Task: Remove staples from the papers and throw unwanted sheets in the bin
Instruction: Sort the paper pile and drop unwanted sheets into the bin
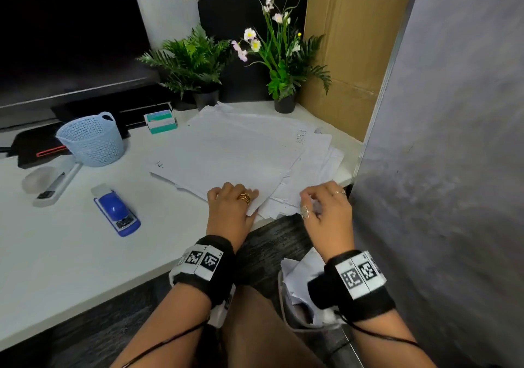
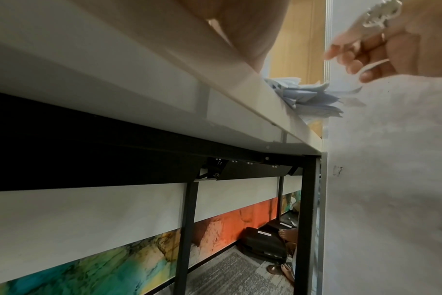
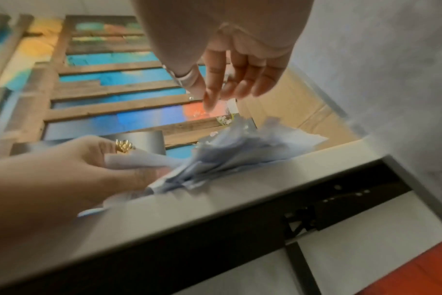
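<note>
A loose stack of white papers (image 1: 241, 152) lies on the right part of the white desk (image 1: 85, 254), its near corners hanging over the front edge. My left hand (image 1: 235, 200) pinches the near corner of the top sheets; in the right wrist view its thumb and fingers (image 3: 119, 161) fold around that corner of the papers (image 3: 230, 151). My right hand (image 1: 320, 201) hovers just above the stack's right near edge. Its fingers (image 3: 230, 85) hang relaxed and hold nothing I can see. Below the desk edge stands a bin (image 1: 282, 296) with crumpled paper (image 1: 297, 274) in it.
A blue stapler (image 1: 117, 211) and a white stapler (image 1: 56, 183) lie left of the papers. Behind them stand a pale blue basket (image 1: 92, 139) and a staple box (image 1: 160, 122). Two potted plants (image 1: 283, 64) and a monitor (image 1: 71, 33) line the back. A grey partition (image 1: 453, 140) closes the right side.
</note>
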`<state>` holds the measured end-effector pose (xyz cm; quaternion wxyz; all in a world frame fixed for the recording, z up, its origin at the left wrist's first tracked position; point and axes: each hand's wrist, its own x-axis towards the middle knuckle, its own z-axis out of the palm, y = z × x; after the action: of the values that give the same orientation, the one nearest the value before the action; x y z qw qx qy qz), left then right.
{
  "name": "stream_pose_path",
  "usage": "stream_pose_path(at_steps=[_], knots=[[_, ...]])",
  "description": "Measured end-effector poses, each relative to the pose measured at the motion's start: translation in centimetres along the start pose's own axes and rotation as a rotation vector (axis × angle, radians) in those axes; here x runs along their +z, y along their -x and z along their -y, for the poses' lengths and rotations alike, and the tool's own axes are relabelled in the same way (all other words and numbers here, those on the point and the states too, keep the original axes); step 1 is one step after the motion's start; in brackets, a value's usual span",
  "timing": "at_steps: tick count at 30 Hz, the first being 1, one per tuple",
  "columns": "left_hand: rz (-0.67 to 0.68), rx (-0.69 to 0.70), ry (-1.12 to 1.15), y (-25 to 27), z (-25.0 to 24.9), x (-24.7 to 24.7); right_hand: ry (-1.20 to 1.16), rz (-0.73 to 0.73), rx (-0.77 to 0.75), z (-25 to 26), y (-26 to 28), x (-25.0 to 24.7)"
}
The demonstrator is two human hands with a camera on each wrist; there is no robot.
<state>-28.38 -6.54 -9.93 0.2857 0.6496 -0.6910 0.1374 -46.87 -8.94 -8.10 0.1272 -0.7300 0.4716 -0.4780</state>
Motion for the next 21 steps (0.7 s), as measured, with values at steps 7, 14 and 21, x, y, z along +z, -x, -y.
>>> stream_pose_path(at_steps=[7, 14, 21], knots=[[-0.029, -0.082, 0.327, 0.8, 0.0, -0.8, 0.112, 0.234, 0.160, 2.6, -2.1, 1.7], [-0.155, -0.136, 0.575, 3.7, 0.5, -3.7, -0.120, 0.195, 0.375, 3.7, -3.4, 0.7], [-0.082, -0.060, 0.597, 5.1, 1.0, -6.3, -0.495, 0.118, 0.624, 3.4, -3.2, 1.8]])
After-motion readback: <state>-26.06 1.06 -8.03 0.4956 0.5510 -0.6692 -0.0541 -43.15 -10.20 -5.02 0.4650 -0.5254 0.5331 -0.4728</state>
